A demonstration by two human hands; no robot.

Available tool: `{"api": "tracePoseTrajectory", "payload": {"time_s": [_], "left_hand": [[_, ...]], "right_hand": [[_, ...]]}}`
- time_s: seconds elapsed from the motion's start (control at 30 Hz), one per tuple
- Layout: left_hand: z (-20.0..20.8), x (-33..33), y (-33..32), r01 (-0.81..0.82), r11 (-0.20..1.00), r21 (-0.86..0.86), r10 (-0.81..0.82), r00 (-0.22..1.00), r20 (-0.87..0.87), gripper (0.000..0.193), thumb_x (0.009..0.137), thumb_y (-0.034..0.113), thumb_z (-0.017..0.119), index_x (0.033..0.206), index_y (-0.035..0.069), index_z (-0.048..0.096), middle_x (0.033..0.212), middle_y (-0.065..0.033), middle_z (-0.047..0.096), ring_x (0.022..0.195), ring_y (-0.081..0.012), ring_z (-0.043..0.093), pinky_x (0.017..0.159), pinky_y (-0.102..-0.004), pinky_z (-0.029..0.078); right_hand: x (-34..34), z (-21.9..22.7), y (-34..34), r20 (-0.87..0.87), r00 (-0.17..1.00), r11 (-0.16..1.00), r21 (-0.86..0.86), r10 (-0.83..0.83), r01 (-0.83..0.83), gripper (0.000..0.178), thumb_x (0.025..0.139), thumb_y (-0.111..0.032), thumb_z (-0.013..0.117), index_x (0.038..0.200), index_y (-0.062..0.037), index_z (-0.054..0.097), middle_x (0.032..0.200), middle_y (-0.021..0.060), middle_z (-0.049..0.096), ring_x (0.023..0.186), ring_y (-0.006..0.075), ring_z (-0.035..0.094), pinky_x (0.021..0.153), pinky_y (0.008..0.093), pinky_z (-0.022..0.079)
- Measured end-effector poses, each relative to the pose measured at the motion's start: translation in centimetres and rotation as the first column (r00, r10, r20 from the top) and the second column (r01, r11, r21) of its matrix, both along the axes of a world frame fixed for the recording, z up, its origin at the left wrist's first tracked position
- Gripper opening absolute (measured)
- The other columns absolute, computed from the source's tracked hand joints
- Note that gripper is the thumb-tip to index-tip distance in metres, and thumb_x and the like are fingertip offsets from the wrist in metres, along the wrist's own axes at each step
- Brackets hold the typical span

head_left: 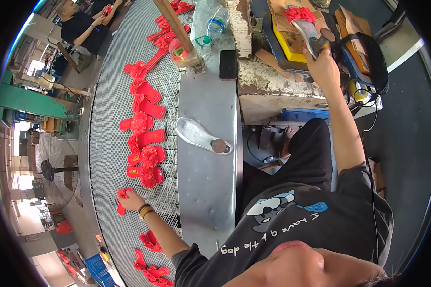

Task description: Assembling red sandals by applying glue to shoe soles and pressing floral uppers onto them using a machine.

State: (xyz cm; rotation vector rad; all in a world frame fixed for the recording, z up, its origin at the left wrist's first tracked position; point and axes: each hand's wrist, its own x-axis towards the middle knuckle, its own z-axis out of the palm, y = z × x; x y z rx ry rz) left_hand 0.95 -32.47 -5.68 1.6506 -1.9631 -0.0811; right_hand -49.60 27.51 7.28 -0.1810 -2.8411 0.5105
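My left hand [129, 198] is closed around a red sandal [121, 209] over the mesh conveyor. My right hand [324, 71], out at the far right, grips a silver metal shoe last [307, 34] near its round brown knob. A red flower strap [300, 15] sits across the far end of that last. Another silver shoe last [195, 132] lies on the metal ledge between my arms, its brown disc toward me. Red flowered sandals [148, 137] lie in a row on the conveyor, beyond my left hand.
The mesh conveyor [110, 119] runs along my left beside the metal ledge [207, 201]. A phone [228, 65], a plastic bottle [216, 26] and a wooden post [175, 24] stand farther up. A yellow tray [282, 40] is by my right hand. A co-worker [84, 28] sits across the conveyor.
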Motion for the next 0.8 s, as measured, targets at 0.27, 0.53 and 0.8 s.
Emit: {"api": "tracePoseTrajectory", "payload": {"time_s": [0.27,0.53,0.8], "left_hand": [[-6.6,6.9,-6.9,-0.199,0.979,0.038,0.189,0.966,0.179,0.090,0.086,0.051,0.073,0.152,-0.001,0.040,0.145,-0.0280,0.053,0.132,-0.0450,0.053,0.110,-0.0524,0.043],[-4.2,9.9,-5.9,-0.002,0.977,0.213,-0.018,0.995,0.094,0.065,0.074,0.031,0.083,0.121,-0.010,0.063,0.116,-0.0263,0.070,0.108,-0.0394,0.067,0.097,-0.0429,0.052],[-5.5,9.0,2.7,0.090,0.936,0.342,-0.068,0.995,-0.076,0.061,0.087,0.031,0.073,0.130,-0.010,0.058,0.118,-0.0272,0.065,0.109,-0.0382,0.064,0.099,-0.0471,0.049]], "right_hand": [[-0.6,2.2,-1.3,0.063,0.997,0.996,0.083,-0.043,0.038,0.081,0.088,-0.068,0.059,0.119,0.0069,0.057,0.100,0.0282,0.073,0.097,0.0431,0.072,0.084,0.0480,0.058],[-7.5,1.0,-0.6,-0.091,0.996,0.980,0.200,0.004,0.014,0.074,0.087,-0.069,0.060,0.100,0.0035,0.072,0.098,0.0247,0.075,0.092,0.0394,0.074,0.080,0.0457,0.060],[-5.6,2.4,-1.8,-0.200,0.980,0.947,0.317,0.011,0.054,0.086,0.088,-0.072,0.057,0.120,0.0081,0.061,0.116,0.0251,0.069,0.109,0.0412,0.067,0.090,0.0472,0.056]]}}
